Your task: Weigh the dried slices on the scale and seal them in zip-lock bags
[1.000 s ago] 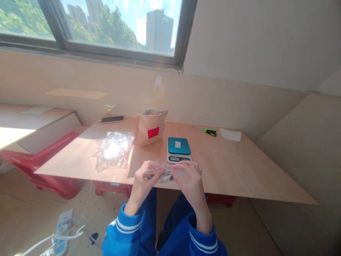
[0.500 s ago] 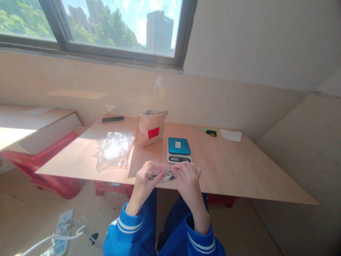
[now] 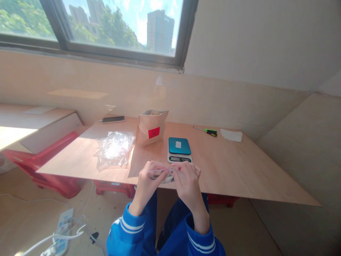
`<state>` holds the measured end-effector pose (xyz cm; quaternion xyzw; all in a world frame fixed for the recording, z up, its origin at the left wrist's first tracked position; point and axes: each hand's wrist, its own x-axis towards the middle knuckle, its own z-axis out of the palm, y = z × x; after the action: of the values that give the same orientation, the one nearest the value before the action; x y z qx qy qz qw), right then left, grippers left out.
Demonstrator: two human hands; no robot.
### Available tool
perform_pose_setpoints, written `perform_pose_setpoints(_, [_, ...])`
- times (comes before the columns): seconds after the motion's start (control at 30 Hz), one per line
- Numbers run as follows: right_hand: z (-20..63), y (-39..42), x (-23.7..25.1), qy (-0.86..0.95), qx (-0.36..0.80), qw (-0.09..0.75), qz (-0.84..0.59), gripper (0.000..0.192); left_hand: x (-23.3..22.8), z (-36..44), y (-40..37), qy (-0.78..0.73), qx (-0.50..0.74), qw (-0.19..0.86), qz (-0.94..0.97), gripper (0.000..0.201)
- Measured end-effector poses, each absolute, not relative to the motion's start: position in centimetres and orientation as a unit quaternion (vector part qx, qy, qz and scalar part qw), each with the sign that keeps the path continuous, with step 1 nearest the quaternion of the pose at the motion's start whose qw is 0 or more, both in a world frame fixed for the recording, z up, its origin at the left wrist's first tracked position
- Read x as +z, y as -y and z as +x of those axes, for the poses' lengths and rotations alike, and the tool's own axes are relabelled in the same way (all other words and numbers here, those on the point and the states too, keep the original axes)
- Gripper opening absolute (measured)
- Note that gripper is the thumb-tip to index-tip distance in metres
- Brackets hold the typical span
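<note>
Both my hands are raised at the near edge of the wooden table point(image 3: 239, 170), pinching a small clear plastic bag point(image 3: 165, 175) between them. My left hand point(image 3: 149, 179) grips the bag's left end and my right hand point(image 3: 188, 181) its right end, fingertips close together along the top strip. Dark small contents show inside the bag, too small to identify. Just beyond my hands stands a small digital scale point(image 3: 179, 149) with a teal platform. A brown paper pouch point(image 3: 151, 127) with a red label stands upright, open at the top, to the scale's left.
A pile of clear plastic bags point(image 3: 114, 150) lies left of the pouch. A phone point(image 3: 113, 119) sits at the far left corner, a green-handled screwdriver point(image 3: 209, 132) and a white paper point(image 3: 231, 135) at the far right. Red crates point(image 3: 50, 156) and a power strip point(image 3: 62, 227) lie at the left.
My hands have drawn slightly closer together along the bag's top edge, the right hand sliding a little left. Everything on the table stays put.
</note>
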<state>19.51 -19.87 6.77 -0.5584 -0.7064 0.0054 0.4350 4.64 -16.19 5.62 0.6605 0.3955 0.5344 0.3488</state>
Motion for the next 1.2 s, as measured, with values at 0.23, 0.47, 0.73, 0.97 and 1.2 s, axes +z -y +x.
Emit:
perform_pose_setpoints(0.23, [19.5, 19.4, 6.3, 0.707, -0.023, 0.452, -0.544, 0.013, 5.2, 4.6, 16.1, -0.395, 0.533, 0.329, 0.672, 0.012])
perform_pose_setpoints(0.47, [18.9, 18.8, 5.3, 0.675, -0.022, 0.502, -0.541, 0.021, 4.9, 4.9, 16.2, -0.409, 0.522, 0.313, 0.68, 0.011])
perform_pose_setpoints(0.73, [19.5, 18.4, 4.9, 0.662, -0.032, 0.506, -0.552, 0.02, 5.2, 4.0, 16.0, -0.402, 0.479, 0.433, 0.649, 0.022])
perform_pose_setpoints(0.97, [20.8, 18.4, 5.0, 0.69, 0.014, 0.499, -0.525, 0.012, 4.9, 3.1, 15.9, -0.411, 0.531, 0.455, 0.584, 0.026])
perform_pose_setpoints(1.2, [21.5, 18.5, 4.6, 0.701, 0.025, 0.502, -0.505, 0.015, 4.7, 2.1, 15.5, -0.41, 0.564, 0.457, 0.553, 0.033])
